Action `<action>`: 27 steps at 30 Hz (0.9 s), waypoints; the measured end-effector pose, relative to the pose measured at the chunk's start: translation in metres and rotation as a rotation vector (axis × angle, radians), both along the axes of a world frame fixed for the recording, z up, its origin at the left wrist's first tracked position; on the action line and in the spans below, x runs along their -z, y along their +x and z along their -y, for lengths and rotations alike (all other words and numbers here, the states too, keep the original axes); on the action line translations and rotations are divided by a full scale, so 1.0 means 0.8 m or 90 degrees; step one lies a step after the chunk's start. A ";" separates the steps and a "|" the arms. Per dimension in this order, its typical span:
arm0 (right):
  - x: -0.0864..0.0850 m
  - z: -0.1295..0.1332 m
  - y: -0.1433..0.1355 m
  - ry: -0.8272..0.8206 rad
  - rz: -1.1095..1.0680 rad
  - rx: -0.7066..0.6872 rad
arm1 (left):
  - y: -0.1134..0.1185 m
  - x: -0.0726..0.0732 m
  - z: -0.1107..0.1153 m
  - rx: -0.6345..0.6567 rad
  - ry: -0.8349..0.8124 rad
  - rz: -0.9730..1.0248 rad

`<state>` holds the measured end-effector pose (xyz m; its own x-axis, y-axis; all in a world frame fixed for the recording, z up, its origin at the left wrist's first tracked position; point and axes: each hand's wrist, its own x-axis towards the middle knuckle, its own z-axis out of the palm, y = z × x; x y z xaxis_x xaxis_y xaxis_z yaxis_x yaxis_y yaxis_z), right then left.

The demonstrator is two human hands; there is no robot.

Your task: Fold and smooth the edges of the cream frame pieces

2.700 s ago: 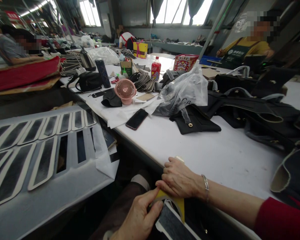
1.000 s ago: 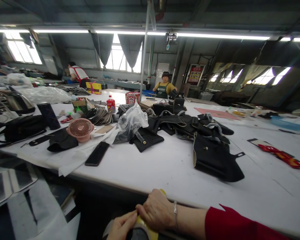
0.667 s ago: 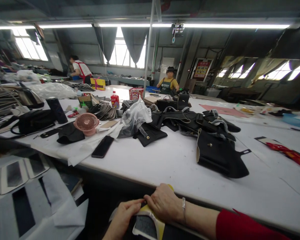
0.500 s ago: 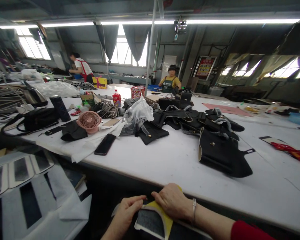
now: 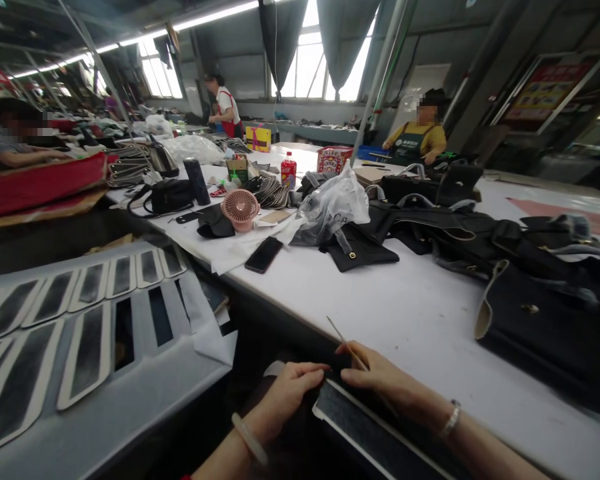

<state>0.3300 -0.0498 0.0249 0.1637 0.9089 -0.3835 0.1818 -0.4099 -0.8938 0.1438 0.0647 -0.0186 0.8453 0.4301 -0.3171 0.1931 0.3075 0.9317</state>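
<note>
My right hand point(image 5: 375, 377) is closed around a thin, pale stick point(image 5: 340, 332), its upper end pointing up and left past the fingers. Thumb and fingertips of my left hand point(image 5: 297, 387) are pinched together at the table's front edge; what they hold, if anything, is too small to make out. Just below both hands lies a long dark panel point(image 5: 365, 433) with a pale border, tilted down to the right and running out of the picture. My left fingertips are close to its top corner.
Several pale-bordered dark panels point(image 5: 86, 353) lie on a grey-covered surface at left. On the white table point(image 5: 300, 293) are a phone point(image 5: 263, 255), a pink fan point(image 5: 240, 209), a plastic bag point(image 5: 336, 203) and black leather bags point(image 5: 550, 340). Co-workers point(image 5: 420, 130) stand beyond.
The view has swung left, showing more of the bordered panels. The yellow piece under my right hand is out of sight, and that hand now holds a thin stick.
</note>
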 end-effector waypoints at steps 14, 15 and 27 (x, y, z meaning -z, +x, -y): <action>0.033 -0.021 -0.013 -0.014 0.027 -0.058 | 0.012 -0.011 -0.011 0.070 0.005 -0.029; 0.033 -0.020 -0.015 -0.012 0.040 -0.059 | 0.012 -0.012 -0.010 0.064 0.011 -0.036; 0.030 -0.017 -0.025 0.015 0.152 -0.066 | 0.006 -0.006 -0.003 -0.025 -0.078 -0.044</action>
<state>0.3103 -0.0359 0.0007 0.1520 0.9340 -0.3234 0.4285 -0.3572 -0.8300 0.1485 0.0673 -0.0135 0.8032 0.4165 -0.4259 0.2409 0.4268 0.8717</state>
